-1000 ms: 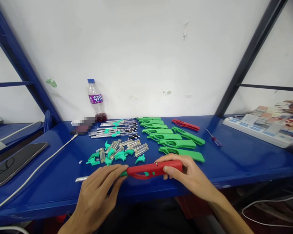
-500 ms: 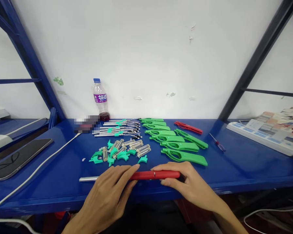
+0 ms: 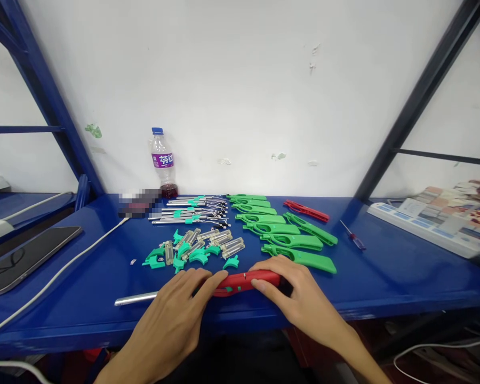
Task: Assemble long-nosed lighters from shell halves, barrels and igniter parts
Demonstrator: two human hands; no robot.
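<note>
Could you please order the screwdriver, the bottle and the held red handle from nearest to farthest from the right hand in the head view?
1. Red handle: in the grasp of the right hand.
2. Screwdriver: beyond the hand, to its right.
3. Bottle: far back, well to the left.

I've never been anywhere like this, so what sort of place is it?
Perhaps a small workshop: green plastic shells, wired metal rods and a screwdriver lie on a blue tabletop.

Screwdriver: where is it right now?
In the head view, the screwdriver lies on the right side of the blue table, between the slanted green casing and the white power strip, beyond the right hand.
</note>
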